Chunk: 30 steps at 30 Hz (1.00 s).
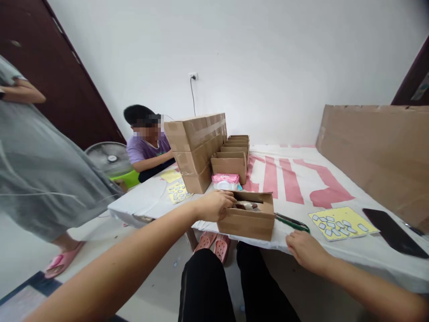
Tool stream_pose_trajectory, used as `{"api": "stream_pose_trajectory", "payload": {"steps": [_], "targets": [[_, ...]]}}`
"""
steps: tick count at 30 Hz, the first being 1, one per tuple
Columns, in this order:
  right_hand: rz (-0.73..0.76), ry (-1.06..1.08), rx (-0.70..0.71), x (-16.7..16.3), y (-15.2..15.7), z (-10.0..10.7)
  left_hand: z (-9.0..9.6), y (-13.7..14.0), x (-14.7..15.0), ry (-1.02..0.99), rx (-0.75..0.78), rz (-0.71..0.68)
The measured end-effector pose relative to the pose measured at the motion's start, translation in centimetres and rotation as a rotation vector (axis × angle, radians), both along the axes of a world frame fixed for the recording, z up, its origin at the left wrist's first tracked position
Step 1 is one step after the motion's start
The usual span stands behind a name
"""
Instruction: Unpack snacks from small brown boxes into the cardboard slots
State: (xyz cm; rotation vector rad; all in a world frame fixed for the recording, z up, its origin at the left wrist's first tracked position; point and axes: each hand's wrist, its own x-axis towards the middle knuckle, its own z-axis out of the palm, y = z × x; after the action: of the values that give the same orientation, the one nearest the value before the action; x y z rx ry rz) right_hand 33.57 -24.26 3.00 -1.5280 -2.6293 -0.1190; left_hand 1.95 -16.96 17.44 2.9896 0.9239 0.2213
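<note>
A small open-topped cardboard box (246, 224) stands at the front edge of the table. My left hand (216, 205) grips its left rim, fingers bent over the top edge. Inside the box lies something in clear plastic wrapping with dark brown parts (246, 205), too small to name. My right hand (306, 250) is at the table's front edge, fingers curled in, with nothing visible in them. Just beyond its knuckles a green utility knife (293, 222) lies on the table, close to the box's right side.
Stacked taped boxes (197, 152) and a row of open boxes (229, 163) stand behind a pink wipes pack (226, 179). Yellow sticker sheets (357, 220) and a black phone-like slab (392, 232) lie rightward. A seated person (147, 152) and another standing (50, 161) are at left.
</note>
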Motion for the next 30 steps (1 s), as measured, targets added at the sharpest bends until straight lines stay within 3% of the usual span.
{"api": "stream_pose_trajectory", "payload": {"steps": [3, 7, 11, 13, 15, 17, 19, 22, 25, 30], "targets": [[-0.165, -0.036, -0.11, 1.5, 1.1, -1.2, -0.2, 0.5, 0.5, 0.137, -0.063, -0.136], [-0.255, -0.013, -0.192, 1.9, 2.1, -0.3, -1.8, -0.1, 1.3, 0.079, -0.025, 0.037], [-0.243, 0.039, -0.193, 2.1, 3.2, 3.0, -4.3, -1.4, 1.8, 0.067, 0.137, 0.246], [-0.189, 0.162, -0.086, 1.5, 3.9, 5.9, -5.6, -2.0, 2.2, 0.201, 0.198, 0.326], [-0.031, 0.306, 0.039, -0.3, 4.7, 9.0, -6.6, -2.6, 2.7, 0.343, 0.239, 0.388], [0.181, 0.366, 0.069, -3.1, 5.5, 11.5, -7.3, -3.1, 3.4, 0.416, 0.303, 0.457], [0.294, 0.304, 0.042, -6.3, 6.6, 12.9, -7.6, -3.5, 3.9, 0.471, 0.392, 0.524], [0.198, 0.009, -0.051, -10.5, 8.4, 13.1, -7.3, -3.8, 4.2, 0.564, 0.479, 0.534], [0.1, -0.246, -0.118, -12.6, 9.6, 12.4, -6.6, -3.8, 3.9, 0.559, 0.476, 0.44], [0.131, -0.275, -0.183, -12.5, 10.1, 11.7, -6.2, -3.4, 3.0, 0.506, 0.416, 0.377]]}}
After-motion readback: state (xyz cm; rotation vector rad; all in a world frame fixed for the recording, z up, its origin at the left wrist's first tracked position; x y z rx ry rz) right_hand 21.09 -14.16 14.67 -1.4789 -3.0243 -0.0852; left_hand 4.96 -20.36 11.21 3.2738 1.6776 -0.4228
